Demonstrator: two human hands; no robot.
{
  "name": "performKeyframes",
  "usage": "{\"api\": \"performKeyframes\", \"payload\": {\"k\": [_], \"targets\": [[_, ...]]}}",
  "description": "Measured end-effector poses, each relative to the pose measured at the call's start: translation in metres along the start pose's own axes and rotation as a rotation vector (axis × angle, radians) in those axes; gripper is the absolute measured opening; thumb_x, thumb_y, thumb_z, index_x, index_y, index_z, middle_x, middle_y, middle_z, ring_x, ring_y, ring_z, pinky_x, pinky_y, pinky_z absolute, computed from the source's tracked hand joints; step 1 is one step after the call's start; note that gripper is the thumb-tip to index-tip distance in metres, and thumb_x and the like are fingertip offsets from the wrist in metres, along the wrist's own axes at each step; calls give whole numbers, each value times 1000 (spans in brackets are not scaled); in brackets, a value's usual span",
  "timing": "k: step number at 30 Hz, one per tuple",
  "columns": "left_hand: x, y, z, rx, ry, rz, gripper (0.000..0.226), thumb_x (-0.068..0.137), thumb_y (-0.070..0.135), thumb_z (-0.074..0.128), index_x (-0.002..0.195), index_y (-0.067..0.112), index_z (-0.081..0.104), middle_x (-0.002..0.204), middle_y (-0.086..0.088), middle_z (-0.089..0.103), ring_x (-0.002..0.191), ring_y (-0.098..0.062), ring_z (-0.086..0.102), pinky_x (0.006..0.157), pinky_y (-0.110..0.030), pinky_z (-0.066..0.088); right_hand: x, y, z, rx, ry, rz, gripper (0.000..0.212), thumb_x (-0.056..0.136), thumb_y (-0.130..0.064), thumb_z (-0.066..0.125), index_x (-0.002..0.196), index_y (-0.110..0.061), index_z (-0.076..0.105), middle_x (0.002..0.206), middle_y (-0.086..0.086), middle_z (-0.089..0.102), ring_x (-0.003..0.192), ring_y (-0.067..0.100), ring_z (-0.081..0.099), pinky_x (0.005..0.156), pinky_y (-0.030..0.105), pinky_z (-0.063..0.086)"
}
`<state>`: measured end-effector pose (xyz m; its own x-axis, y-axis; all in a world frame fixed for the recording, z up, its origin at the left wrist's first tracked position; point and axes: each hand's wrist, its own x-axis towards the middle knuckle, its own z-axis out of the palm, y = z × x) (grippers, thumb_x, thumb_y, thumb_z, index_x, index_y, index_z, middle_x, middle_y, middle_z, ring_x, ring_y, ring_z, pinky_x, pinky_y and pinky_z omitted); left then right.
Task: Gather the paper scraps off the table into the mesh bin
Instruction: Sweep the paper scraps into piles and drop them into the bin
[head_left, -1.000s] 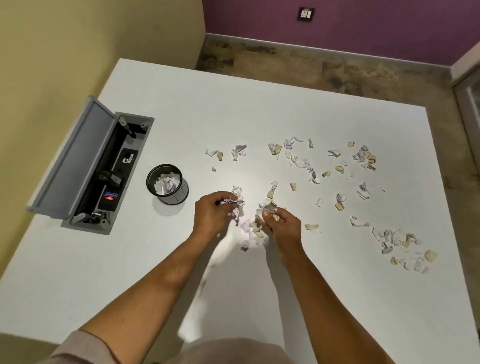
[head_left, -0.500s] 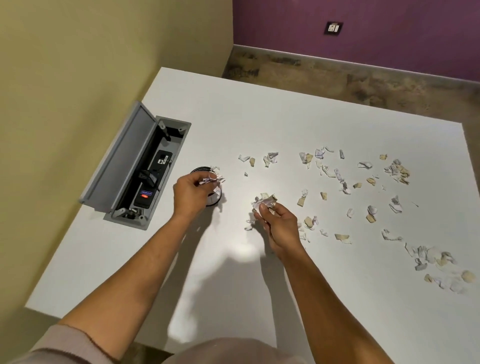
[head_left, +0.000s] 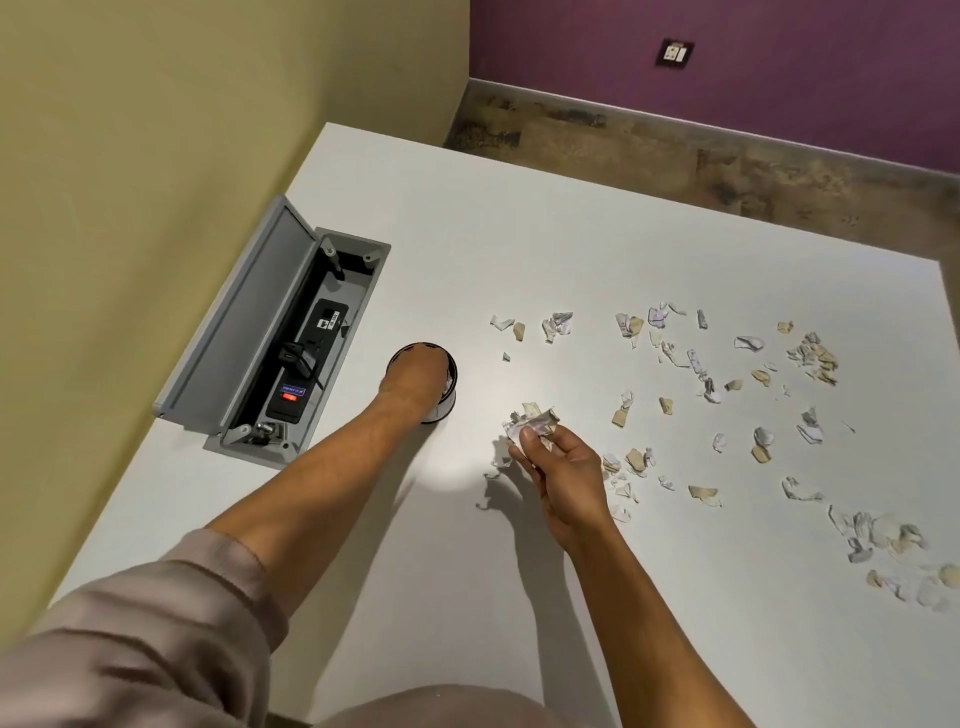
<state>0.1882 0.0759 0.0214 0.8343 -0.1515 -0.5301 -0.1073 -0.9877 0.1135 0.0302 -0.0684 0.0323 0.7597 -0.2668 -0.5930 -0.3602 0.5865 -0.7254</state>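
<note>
My left hand (head_left: 415, 376) covered the mesh bin (head_left: 451, 374), its fingers hidden; my right hand (head_left: 558, 460) pinched scraps (head_left: 532, 421), best released low inside.

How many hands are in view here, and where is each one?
2. The left hand is over the mesh bin, its fingers hidden. The right hand is above the table, holding a bunch of paper scraps.

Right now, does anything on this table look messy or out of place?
Yes. Torn paper scraps lie strewn over the table's right half. A hatch in the tabletop stands open, showing a power strip.
</note>
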Motion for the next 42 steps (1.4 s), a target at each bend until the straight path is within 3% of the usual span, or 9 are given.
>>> {"api": "performKeyframes", "payload": {"k": [5, 13, 19, 24, 27, 30, 36, 39, 42], "targets": [[16, -3, 2, 91, -15, 84, 22, 82, 0, 57, 102, 3, 65, 109, -16, 67, 97, -33, 67, 68, -33, 45, 8, 4, 4, -10, -8, -19, 4, 86, -3, 69, 89, -3, 71, 87, 7, 75, 83, 16, 71, 78, 24, 57], [11, -4, -1, 81, -49, 111, 12, 82, -1, 54, 76, 10, 57, 95, -12, 67, 87, -31, 65, 70, -31, 47, 13, 7, 14, -26, -43, -5, 5, 86, -4, 70, 90, -3, 72, 90, 9, 75, 82, 17, 71, 75, 22, 56], [-8, -10, -17, -51, -16, 126, 40, 87, -2, 50, 119, 13, 67, 119, -15, 64, 106, -35, 63, 82, -33, 52, 9, 3, 19, -45, -55, 4, 3, 87, -1, 68, 90, 0, 69, 83, 7, 74, 78, 17, 71, 72, 22, 56], [-30, -19, -42, -167, 16, 199, 53, 85, -8, 49, 127, 20, 65, 127, -8, 64, 116, -28, 58, 82, -25, 43, 7, 0, 30, -78, -60, 10, 5, 87, 1, 68, 91, 2, 66, 83, 9, 73, 73, 17, 72, 68, 20, 56], [-39, -25, -53, -307, 77, 197, 43, 87, -7, 51, 117, 17, 70, 111, -5, 67, 101, -25, 61, 78, -25, 44, 7, 0, 37, -101, -75, 16, 8, 87, 1, 68, 94, 4, 66, 83, 9, 72, 71, 15, 72, 65, 20, 56], [-47, -31, -59, -586, 93, 196, 29, 96, 8, 57, 119, 20, 69, 114, 2, 69, 91, -18, 69, 68, -13, 49, 9, 1, 46, -160, -96, 19, 12, 86, -1, 69, 97, 4, 67, 78, 5, 73, 68, 15, 72, 64, 21, 57], [-65, -34, -43, -1150, -214, 169, 26, 92, 30, 66, 116, 18, 69, 106, -9, 70, 89, -22, 69, 73, -33, 62, 19, -2, 70, -377, -148, -100, 6, 84, -5, 72, 88, -8, 74, 81, 6, 76, 73, 22, 72, 70, 33, 61], [-60, -41, -29, -1212, -19, 89, 18, 92, 17, 67, 108, 9, 71, 92, -10, 72, 73, -17, 70, 67, -28, 59, 30, -6, 81, -608, -137, -167, 13, 81, -11, 75, 94, -9, 75, 91, 12, 75, 73, 19, 72, 65, 32, 59], [-47, -53, -15, -873, 364, -69, 12, 89, 13, 69, 98, 14, 75, 83, 2, 70, 73, -11, 64, 75, -23, 50, 43, -9, 97, -835, -108, -228, 20, 80, -15, 78, 99, -11, 75, 97, 7, 73, 66, 3, 66, 60, 12, 48]]}}
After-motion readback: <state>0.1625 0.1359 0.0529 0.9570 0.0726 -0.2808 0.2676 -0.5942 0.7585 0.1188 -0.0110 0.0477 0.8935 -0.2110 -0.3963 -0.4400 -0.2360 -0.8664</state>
